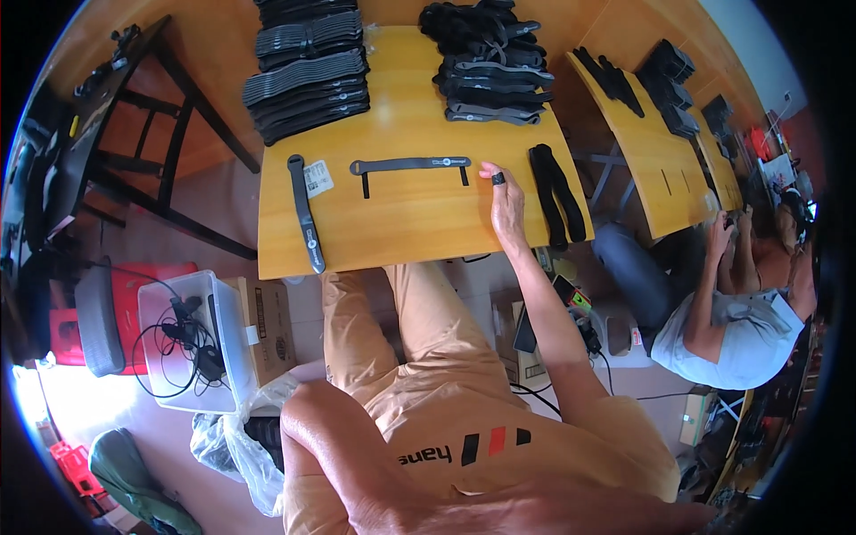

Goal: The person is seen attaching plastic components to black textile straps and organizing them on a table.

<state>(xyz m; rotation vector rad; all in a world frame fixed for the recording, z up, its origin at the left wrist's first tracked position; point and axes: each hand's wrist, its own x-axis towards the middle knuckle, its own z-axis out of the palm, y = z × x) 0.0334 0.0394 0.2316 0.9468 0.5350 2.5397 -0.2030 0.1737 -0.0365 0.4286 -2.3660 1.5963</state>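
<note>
A grey strap [406,165] is lying just left of the released right hand [506,209]; the left hand is hiding, its state untellable.

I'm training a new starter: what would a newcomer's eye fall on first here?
Two tall piles of dark straps at the far side of the yellow wooden table stand out first. Nearer, a grey strap lies crosswise, with the right hand just to its right. Left of the table, a clear plastic bin holding tangled black cables also catches the eye.

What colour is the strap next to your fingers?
The strap is dark grey with white marks near one end, best seen in the head view.
</note>
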